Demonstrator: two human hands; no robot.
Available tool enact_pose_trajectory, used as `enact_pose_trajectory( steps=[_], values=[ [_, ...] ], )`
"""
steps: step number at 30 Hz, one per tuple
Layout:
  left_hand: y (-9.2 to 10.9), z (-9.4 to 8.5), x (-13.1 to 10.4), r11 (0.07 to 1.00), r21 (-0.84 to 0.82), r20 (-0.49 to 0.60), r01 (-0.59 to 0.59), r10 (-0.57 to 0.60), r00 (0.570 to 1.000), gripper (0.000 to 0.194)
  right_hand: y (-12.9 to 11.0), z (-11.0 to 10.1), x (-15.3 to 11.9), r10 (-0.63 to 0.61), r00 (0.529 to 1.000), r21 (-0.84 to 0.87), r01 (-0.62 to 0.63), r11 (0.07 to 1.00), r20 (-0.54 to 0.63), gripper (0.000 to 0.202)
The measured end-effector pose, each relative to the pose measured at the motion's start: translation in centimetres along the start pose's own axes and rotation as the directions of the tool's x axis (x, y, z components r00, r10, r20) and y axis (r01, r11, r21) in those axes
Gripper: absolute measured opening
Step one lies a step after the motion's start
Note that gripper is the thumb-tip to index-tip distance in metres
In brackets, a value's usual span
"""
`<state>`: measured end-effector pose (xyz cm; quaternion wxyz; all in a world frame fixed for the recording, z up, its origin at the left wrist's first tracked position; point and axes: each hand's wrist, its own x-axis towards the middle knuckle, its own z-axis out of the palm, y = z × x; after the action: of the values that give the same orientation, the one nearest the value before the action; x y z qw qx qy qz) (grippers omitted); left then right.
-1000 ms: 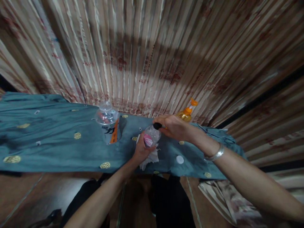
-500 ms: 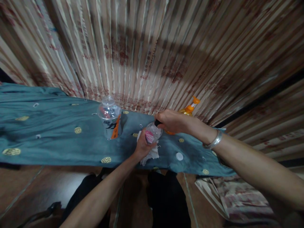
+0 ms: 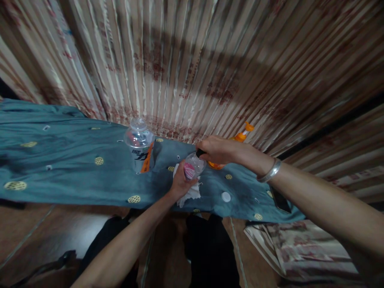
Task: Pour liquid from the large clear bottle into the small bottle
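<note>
My left hand (image 3: pixel 180 181) is wrapped round a clear bottle (image 3: pixel 196 165) with a pink label, over the teal cloth. My right hand (image 3: pixel 214 149) is closed on a black object (image 3: pixel 200 153) at the top of this bottle; whether it is a cap or a handle is not clear. A white cloth (image 3: pixel 191 196) lies beneath the bottle and my left hand. Behind my right hand stands an orange pump bottle (image 3: pixel 241 136), partly hidden. To the left, a large clear bottle (image 3: pixel 140 148) with an orange and black label stands upright and uncapped.
A white round cap (image 3: pixel 226 197) lies near the front edge of the teal cloth (image 3: pixel 72 160). A dark phone (image 3: pixel 281 201) lies under my right forearm. Behind is a pleated curtain (image 3: pixel 180 60); striped fabric (image 3: pixel 312 248) hangs at the lower right.
The view has shifted slightly, and more of the dark phone shows beside my right forearm. Both hands keep their hold, with hardly any movement.
</note>
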<state>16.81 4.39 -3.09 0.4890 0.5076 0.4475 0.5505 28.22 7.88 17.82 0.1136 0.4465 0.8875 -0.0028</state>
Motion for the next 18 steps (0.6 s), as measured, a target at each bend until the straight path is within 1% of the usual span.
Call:
enact_pose_trajectory(
  steps=[3, 5, 9, 14, 18],
  values=[
    [-0.3, 0.0, 0.0, 0.999, 0.021, 0.000, -0.025, 0.025, 1.000, 0.078, -0.2, -0.7, -0.4, -0.014, 1.000, -0.012, 0.014, 1.000, 0.013, 0.018],
    [-0.6, 0.0, 0.1, 0.998, 0.035, 0.011, -0.044, 0.043, 0.999, 0.079, -0.6, -1.4, -0.7, -0.005, 0.999, -0.036, 0.006, 0.999, 0.033, 0.021],
    [-1.4, 0.0, 0.4, 0.995, 0.057, 0.037, -0.082, 0.080, 0.996, 0.083, -1.4, -2.6, -1.1, 0.000, 0.987, -0.121, 0.020, 0.992, 0.161, 0.022],
    [-2.0, -0.1, 0.5, 0.988, 0.088, 0.045, -0.126, 0.122, 0.991, 0.082, -2.1, -2.6, -0.7, 0.035, 0.975, -0.206, 0.011, 0.978, 0.218, 0.022],
    [-2.2, -0.1, 0.5, 0.984, 0.109, 0.046, -0.142, 0.138, 0.989, 0.082, -2.5, -2.5, -0.5, 0.075, 0.971, -0.257, -0.014, 0.966, 0.228, 0.023]
  ],
)
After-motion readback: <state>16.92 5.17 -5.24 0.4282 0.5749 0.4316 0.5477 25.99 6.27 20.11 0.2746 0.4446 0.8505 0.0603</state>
